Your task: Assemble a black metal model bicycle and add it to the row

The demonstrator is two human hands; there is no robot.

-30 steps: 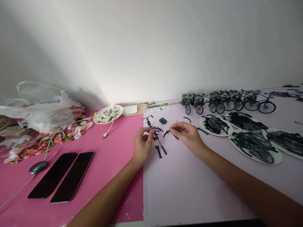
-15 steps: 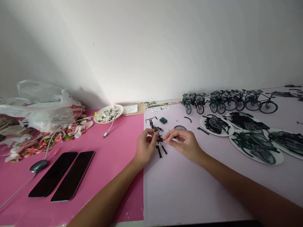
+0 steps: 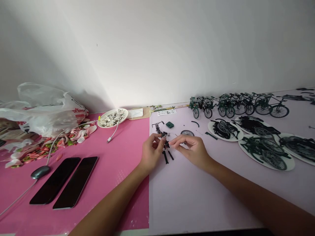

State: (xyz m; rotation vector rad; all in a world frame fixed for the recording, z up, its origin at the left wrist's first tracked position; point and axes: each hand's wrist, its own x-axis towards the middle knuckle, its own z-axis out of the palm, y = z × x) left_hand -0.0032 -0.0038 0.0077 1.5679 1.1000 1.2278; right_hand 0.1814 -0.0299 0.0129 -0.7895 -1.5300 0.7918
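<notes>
My left hand (image 3: 153,149) is closed, thumb and fingertips pinching a small dark model bicycle part (image 3: 164,135), mostly hidden by the fingers. Close on its right, my right hand (image 3: 190,147) has thumb and fingers drawn together at that part; whatever is between its fingertips is too small to make out. Grey model handlebars (image 3: 157,124) lie just beyond the left fingers. Below the fingertips lie thin black pieces (image 3: 166,157). A spoked wheel (image 3: 187,133) rests behind the right hand, and a dark green flat piece (image 3: 169,124) lies farther back.
Assembled model bicycles (image 3: 233,105) stand along the wall. Oval plates of bicycle parts (image 3: 290,164) lie at right. At left are two phones (image 3: 75,183), a computer mouse-like dark object (image 3: 40,172), a plate of white pieces (image 3: 100,123), a cable (image 3: 113,133) and a plastic bag (image 3: 49,121).
My right fingertips have shifted slightly at the small part. My left hand keeps its grip in nearly the same place.
</notes>
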